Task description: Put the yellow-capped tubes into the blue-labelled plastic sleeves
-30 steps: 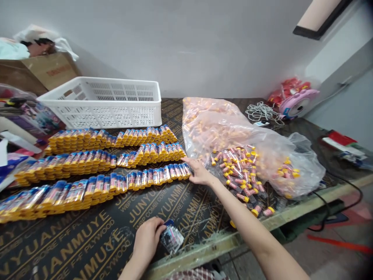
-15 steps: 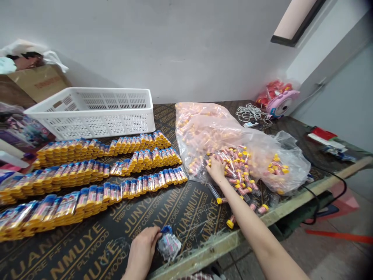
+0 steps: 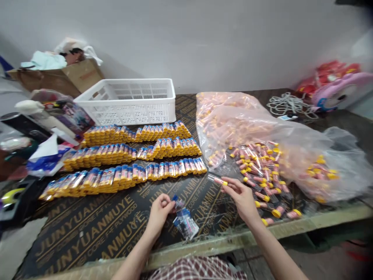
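My right hand (image 3: 240, 196) pinches a clear tube (image 3: 217, 179) by its yellow-capped end; pink contents show through the wall. The tube points up and left, just above the table. Left of it, my left hand (image 3: 161, 212) is closed on the blue edge of a thin, printed plastic sleeve (image 3: 176, 202). More crumpled sleeves (image 3: 188, 225) lie right below those fingers. A loose heap of yellow-capped pink tubes (image 3: 259, 163) spreads beyond my right hand, spilling from a large translucent bag (image 3: 233, 120).
Three long stacked rows of sleeved tubes (image 3: 116, 177), blue and yellow at their ends, lie at the left. Behind them stands a white slatted crate (image 3: 128, 111). A cardboard box (image 3: 84, 76), a coiled white cable (image 3: 288, 105) and a pink fan (image 3: 335, 93) stand farther back.
My right hand has come back from the tube heap toward my left hand, now with a tube in its fingers. My left hand has raised a sleeve's blue edge. The view has turned left.
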Tool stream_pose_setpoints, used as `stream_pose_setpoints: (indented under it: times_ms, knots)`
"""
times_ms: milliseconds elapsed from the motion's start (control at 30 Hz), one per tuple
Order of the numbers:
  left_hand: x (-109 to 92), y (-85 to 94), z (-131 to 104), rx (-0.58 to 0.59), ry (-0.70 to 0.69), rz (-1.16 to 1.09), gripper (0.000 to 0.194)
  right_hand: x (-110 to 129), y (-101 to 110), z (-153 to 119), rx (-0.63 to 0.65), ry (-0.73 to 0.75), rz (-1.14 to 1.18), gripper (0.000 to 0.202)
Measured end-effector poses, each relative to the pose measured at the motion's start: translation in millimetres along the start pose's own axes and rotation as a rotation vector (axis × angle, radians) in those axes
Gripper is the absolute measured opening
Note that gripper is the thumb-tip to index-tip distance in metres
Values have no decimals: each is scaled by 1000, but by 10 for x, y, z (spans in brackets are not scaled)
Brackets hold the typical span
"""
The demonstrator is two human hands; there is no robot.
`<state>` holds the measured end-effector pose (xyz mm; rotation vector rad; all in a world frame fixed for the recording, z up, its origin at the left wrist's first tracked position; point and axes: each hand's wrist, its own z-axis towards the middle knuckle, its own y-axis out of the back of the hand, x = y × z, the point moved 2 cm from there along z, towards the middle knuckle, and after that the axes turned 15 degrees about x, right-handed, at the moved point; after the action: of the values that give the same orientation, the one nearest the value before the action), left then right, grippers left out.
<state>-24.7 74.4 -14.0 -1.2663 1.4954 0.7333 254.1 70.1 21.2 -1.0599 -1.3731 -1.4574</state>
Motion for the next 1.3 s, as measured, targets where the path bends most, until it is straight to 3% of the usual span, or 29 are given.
stream_pose_setpoints:
  times_ms: [133, 333, 700, 833, 1033, 1133, 1300]
  knots:
    - [-189, 31, 169, -90, 24, -393, 42, 143, -366, -125, 76, -17, 202, 31]
    - [-302, -3, 267, -124, -1, -588, 30, 328, -720, -197, 75, 134, 39, 23]
    - [-296, -6, 236, -229, -9, -609, 39, 371, -852, -236, 12, 326, -222, 27]
    - [-285, -22, 222, -214, -49, -536, 38, 386, -904, -247, 115, 336, -239, 30]
    - [-366, -106, 167, -38, -122, -507, 35, 334, -1004, -259, 336, 314, -152, 34]
    - [-423, -132, 120, 24, -71, -483, 38, 293, -1019, -233, 342, 352, -191, 39]
    - [-463, -219, 15, 190, 55, -392, 40, 292, -990, -145, 343, 458, -295, 72]
